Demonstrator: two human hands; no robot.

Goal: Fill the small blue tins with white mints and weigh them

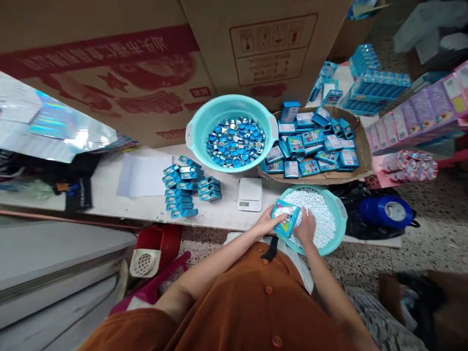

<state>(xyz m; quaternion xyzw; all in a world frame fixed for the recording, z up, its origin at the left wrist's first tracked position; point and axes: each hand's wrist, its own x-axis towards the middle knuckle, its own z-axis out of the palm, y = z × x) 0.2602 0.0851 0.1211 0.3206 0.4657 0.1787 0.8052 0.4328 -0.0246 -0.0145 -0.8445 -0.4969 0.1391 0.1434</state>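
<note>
At the worktop's near edge, right of centre: a blue box, held over the left part of the near bowl, its printed face towards the camera.
Left hand: closed round the left side of the blue box, thumb laid across the printed face.
Right hand: half-curled over the white pieces in the near bowl, just beside the right edge of the blue box; whether the fingers grip anything, I cannot tell.
Scale: on the worktop, left of the near bowl and well clear of both hands.
Far bowl: turquoise like the near one, beyond the scale, holding many blue and silver caps.
Cardboard tray: right of the far bowl, filled with loosely heaped blue packs.
Stacked packs: left of the scale, in close rows.
White sheet: left of the stacked packs, flat on the worktop.
</note>
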